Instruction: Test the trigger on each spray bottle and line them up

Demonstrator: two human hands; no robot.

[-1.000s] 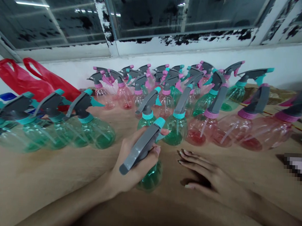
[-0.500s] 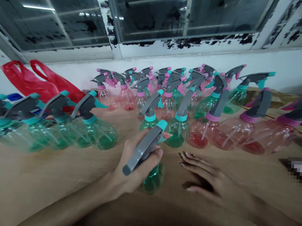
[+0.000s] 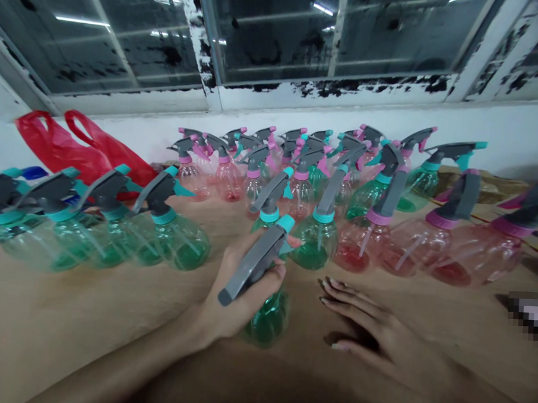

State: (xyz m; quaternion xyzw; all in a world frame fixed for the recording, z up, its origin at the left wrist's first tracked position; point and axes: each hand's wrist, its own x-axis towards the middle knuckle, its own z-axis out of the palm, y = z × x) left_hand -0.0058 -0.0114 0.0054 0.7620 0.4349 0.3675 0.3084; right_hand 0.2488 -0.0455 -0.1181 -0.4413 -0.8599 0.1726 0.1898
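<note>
My left hand (image 3: 242,289) is wrapped round the neck of a green spray bottle (image 3: 268,323) with a grey and turquoise trigger head. A finger lies by the turquoise trigger, and the hand hides the bottle's collar. To the right, my right hand (image 3: 370,325) rests on the wooden table (image 3: 157,321) with its fingers stretched out, holding nothing. Just beyond the hands stand a green spray bottle (image 3: 314,245) and a pink spray bottle (image 3: 356,247). Another green spray bottle (image 3: 269,198) is partly hidden behind my left hand.
Several green spray bottles (image 3: 187,245) line the left side; several pink ones (image 3: 454,257) stand at right. More bottles (image 3: 228,179) crowd the back near the wall. A red plastic bag (image 3: 93,146) lies at back left. A blurred-out object (image 3: 531,314) sits at the right edge.
The view has tilted up slightly, so the bottles behind sit a little lower in the picture. Both hands keep nearly the same pose, the left still round the green spray bottle.
</note>
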